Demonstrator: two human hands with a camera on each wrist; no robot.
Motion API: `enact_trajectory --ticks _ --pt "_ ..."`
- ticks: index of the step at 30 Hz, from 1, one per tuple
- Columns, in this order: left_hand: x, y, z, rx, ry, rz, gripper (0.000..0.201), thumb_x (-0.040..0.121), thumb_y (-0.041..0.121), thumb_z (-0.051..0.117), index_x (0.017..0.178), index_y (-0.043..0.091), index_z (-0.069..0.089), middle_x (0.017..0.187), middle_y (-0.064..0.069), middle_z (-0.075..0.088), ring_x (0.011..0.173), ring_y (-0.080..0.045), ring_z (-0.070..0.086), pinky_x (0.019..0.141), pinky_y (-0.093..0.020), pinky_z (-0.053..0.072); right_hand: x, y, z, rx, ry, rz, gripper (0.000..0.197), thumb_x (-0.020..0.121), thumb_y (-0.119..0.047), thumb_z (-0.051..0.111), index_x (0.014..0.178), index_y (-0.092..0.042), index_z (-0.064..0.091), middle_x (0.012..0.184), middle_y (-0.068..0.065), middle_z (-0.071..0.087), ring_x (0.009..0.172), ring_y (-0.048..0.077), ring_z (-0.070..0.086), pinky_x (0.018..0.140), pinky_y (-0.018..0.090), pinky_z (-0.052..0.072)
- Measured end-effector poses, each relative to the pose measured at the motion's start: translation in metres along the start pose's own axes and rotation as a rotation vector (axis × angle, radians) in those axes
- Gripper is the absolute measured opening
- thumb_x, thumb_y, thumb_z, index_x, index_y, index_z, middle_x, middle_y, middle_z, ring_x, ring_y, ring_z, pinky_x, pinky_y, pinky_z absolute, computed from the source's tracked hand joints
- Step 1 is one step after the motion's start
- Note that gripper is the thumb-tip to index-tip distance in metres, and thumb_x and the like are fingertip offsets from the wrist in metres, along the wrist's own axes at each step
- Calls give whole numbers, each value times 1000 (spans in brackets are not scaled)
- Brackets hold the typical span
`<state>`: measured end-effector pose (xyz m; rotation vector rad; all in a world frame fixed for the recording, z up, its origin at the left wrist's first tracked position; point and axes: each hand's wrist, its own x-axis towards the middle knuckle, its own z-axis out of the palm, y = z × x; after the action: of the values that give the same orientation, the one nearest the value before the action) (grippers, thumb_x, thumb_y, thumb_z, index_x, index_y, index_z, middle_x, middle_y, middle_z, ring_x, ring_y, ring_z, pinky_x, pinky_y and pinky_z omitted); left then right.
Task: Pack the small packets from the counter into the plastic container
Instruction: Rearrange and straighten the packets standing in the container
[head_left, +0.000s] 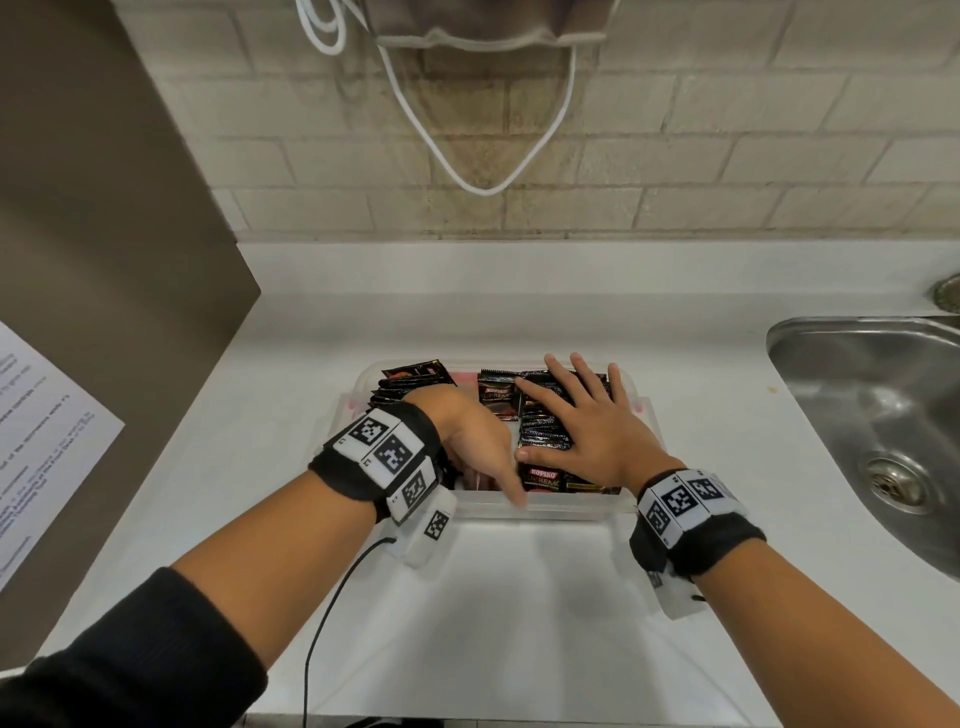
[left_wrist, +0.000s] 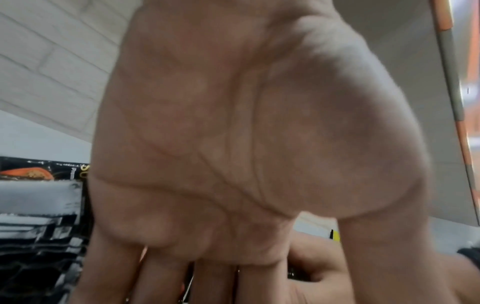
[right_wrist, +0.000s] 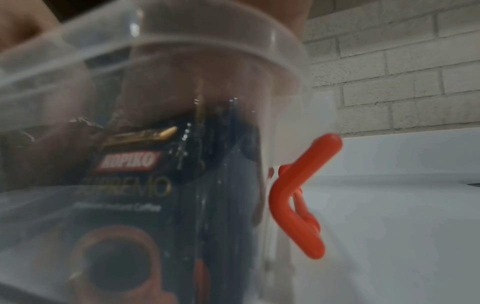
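A clear plastic container (head_left: 561, 512) stands on the white counter with several black coffee packets in it. My right hand (head_left: 584, 410) lies flat, fingers spread, on the right stack of packets (head_left: 543, 431). My left hand (head_left: 475, 441) reaches down into the container's front left part with straight fingers, its thumb over the front rim; its fingertips are hidden. More packets (head_left: 410, 382) stand in a row at the back left. The left wrist view shows my left palm (left_wrist: 233, 144) and packet edges (left_wrist: 39, 226). Through the container wall (right_wrist: 182, 51) a Kopiko packet (right_wrist: 130, 185) shows beside a red latch (right_wrist: 298, 195).
A steel sink (head_left: 883, 415) lies to the right of the container. A printed sheet (head_left: 47, 441) hangs on the brown panel (head_left: 104, 208) at the left. A black cable (head_left: 332, 613) runs from my left wrist off the front. A brick wall backs the counter.
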<state>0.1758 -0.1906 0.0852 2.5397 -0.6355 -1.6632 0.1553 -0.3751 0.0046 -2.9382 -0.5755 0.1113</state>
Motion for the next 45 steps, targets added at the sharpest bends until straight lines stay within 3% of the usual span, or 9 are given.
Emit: enact_trajectory --ticks 5,9,16,20,24,30,33,38,45 --pt "-5 -10 -3 42 36 110 28 86 23 77 109 27 61 109 5 60 111 -22 61 99 -34 50 0 0 0 1 7 0 90 74 -92 19 151 -53 -5 165 -4 -11 150 24 -20 118 60 -10" --pt "-9 -17 -5 -52 165 224 19 85 10 76 87 25 64 86 4 62 79 -11 62 73 -24 53 0 1 0 28 27 -5 93 74 -91 22 153 -49 0 166 -5 -8 151 24 -16 118 60 -10" --pt "-22 -34 -15 -244 394 259 30 83 4 75 106 21 66 94 5 73 53 1 56 59 -20 47 0 3 0 124 57 -6 91 75 -83 42 154 -46 14 166 -6 1 152 23 -10 118 59 -10" --pt "-27 -45 -25 -260 528 193 24 79 10 81 94 18 64 66 13 64 63 -12 57 71 -32 48 1 3 1 162 97 3 93 72 -88 46 152 -48 19 166 -6 6 153 22 -8 119 58 -10" --pt "-28 -48 -33 -235 682 149 22 79 15 81 88 25 64 81 7 63 74 -14 59 73 -30 47 0 2 1 178 111 17 101 65 -96 40 152 -49 20 165 -7 8 153 20 -7 119 57 -11" --pt "-24 -46 -34 -319 793 217 26 82 13 79 99 27 67 76 4 60 48 -6 60 65 -28 53 -1 2 1 187 110 16 101 65 -95 41 152 -48 20 166 -6 9 153 20 -7 119 58 -10" --pt "-21 -42 -34 -354 787 187 6 81 17 80 86 18 76 82 2 75 67 -14 72 75 -30 59 -1 1 0 189 108 12 101 66 -95 41 152 -47 21 166 -6 9 153 20 -7 119 58 -9" --pt "-11 -30 -31 -427 638 71 17 85 10 66 97 11 77 92 -6 77 84 -15 75 87 -30 58 -1 1 -1 185 106 12 101 65 -96 38 152 -47 20 166 -6 8 153 19 -7 119 57 -9" --pt "14 -13 -22 -633 882 -46 22 85 -2 66 106 -8 70 98 -18 73 90 -29 74 81 -40 61 -1 1 1 188 114 5 101 66 -96 37 152 -47 20 166 -6 8 153 19 -7 119 57 -11"
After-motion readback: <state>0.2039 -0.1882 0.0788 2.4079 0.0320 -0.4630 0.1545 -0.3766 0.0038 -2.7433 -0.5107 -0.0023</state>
